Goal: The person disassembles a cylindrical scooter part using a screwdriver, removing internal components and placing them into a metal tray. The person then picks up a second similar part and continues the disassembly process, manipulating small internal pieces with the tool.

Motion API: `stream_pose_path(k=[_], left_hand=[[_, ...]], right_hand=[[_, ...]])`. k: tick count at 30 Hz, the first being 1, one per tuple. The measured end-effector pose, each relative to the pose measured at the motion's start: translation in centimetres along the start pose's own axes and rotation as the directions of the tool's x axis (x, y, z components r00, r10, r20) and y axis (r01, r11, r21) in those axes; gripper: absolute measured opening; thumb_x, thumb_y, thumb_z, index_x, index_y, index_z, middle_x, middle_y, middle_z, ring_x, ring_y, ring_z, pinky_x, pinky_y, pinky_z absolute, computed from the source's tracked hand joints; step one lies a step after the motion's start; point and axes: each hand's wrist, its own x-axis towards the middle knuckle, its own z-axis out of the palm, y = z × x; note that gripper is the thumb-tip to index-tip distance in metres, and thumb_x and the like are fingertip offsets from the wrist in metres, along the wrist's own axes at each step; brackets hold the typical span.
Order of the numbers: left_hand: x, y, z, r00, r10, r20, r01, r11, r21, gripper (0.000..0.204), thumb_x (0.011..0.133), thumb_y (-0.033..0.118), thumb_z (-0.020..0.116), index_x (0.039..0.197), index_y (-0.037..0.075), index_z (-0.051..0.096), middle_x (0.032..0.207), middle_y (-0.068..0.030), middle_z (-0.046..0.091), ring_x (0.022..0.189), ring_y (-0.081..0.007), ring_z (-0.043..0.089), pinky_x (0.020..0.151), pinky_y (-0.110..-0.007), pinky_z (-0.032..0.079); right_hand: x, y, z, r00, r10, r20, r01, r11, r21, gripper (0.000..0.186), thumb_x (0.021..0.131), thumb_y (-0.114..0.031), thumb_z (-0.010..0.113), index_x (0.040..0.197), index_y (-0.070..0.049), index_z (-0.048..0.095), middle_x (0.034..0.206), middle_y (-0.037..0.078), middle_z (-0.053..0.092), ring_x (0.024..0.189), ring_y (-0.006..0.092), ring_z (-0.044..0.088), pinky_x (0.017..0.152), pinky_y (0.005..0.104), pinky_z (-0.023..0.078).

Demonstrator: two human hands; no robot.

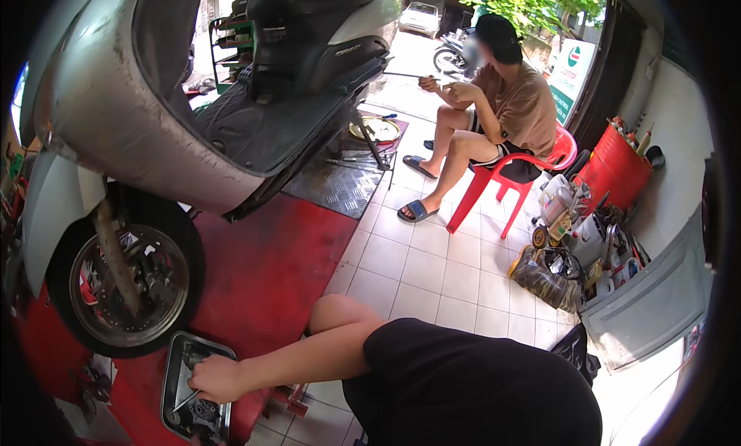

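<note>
Holding a slim tool (186, 400) over a tray (168, 378) (parts (204, 410) inside).

This is an open-fronted motorbike repair workshop (455, 292): a scooter (247, 137) stands on a red platform (262, 261) at left, a tray of metal parts (182, 384) near; a red drum (614, 172) and containers (590, 241) crowd the right, and a parked car (421, 18) shows far outside.

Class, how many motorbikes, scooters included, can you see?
2: a scooter on the red platform at left, and a motorbike outside, beyond the seated person. Others may be hidden.
</note>
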Motion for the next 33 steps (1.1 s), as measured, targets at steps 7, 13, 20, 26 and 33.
stream_pose_path(k=[7, 13, 20, 26, 33], left_hand=[[4.6, -6.2, 2.8, 0.973, 0.212, -0.091, -0.224, 0.962, -0.156, 0.051, 0.086, 0.035, 0.075, 0.121, 0.001, 0.062, 0.1, -0.0195, 0.072, 0.094, -0.0315, 0.07, 0.083, -0.042, 0.053], [4.9, -1.9, 1.7, 0.961, 0.207, -0.184, -0.215, 0.976, -0.022, 0.048, 0.087, 0.033, 0.075, 0.115, -0.004, 0.064, 0.106, -0.0175, 0.072, 0.095, -0.0249, 0.069, 0.08, -0.036, 0.053], [7.9, -5.5, 4.4, 0.965, 0.238, -0.108, -0.257, 0.943, -0.214, 0.048, 0.087, 0.032, 0.076, 0.115, -0.005, 0.064, 0.105, -0.0165, 0.072, 0.093, -0.0238, 0.068, 0.079, -0.036, 0.053], [10.0, -8.5, 6.4, 0.968, 0.247, -0.031, -0.243, 0.91, -0.336, 0.048, 0.086, 0.031, 0.077, 0.115, -0.006, 0.064, 0.104, -0.0157, 0.071, 0.092, -0.0229, 0.067, 0.078, -0.036, 0.053], [11.0, -11.6, 7.1, 0.978, 0.168, -0.127, -0.199, 0.933, -0.299, 0.048, 0.084, 0.029, 0.079, 0.113, -0.007, 0.065, 0.1, -0.0134, 0.071, 0.086, -0.0212, 0.065, 0.076, -0.035, 0.052]], right_hand=[[1.0, 2.2, -0.1, 0.998, 0.03, 0.062, -0.022, 0.992, -0.128, 0.021, 0.078, -0.02, 0.067, 0.086, -0.001, 0.07, 0.088, 0.022, 0.069, 0.088, 0.0386, 0.068, 0.077, 0.0484, 0.055], [-3.5, 2.9, -0.5, 0.996, 0.076, -0.048, -0.077, 0.997, -0.027, 0.027, 0.08, -0.02, 0.069, 0.096, 0.001, 0.065, 0.094, 0.023, 0.068, 0.093, 0.0402, 0.068, 0.081, 0.0498, 0.055], [-7.9, 2.5, -1.6, 0.989, 0.142, -0.038, -0.142, 0.99, -0.021, 0.034, 0.084, -0.026, 0.07, 0.105, 0.0, 0.061, 0.094, 0.022, 0.068, 0.095, 0.0401, 0.067, 0.08, 0.0502, 0.054], [-7.7, 3.7, -1.5, 0.988, 0.152, -0.038, -0.155, 0.984, -0.091, 0.028, 0.087, -0.027, 0.068, 0.102, -0.003, 0.065, 0.09, 0.02, 0.069, 0.091, 0.0403, 0.068, 0.077, 0.0509, 0.054], [-7.7, 2.3, -1.5, 0.997, 0.077, -0.025, -0.079, 0.99, -0.112, 0.031, 0.083, -0.032, 0.072, 0.097, -0.004, 0.069, 0.092, 0.019, 0.07, 0.091, 0.0399, 0.068, 0.078, 0.0508, 0.054]])
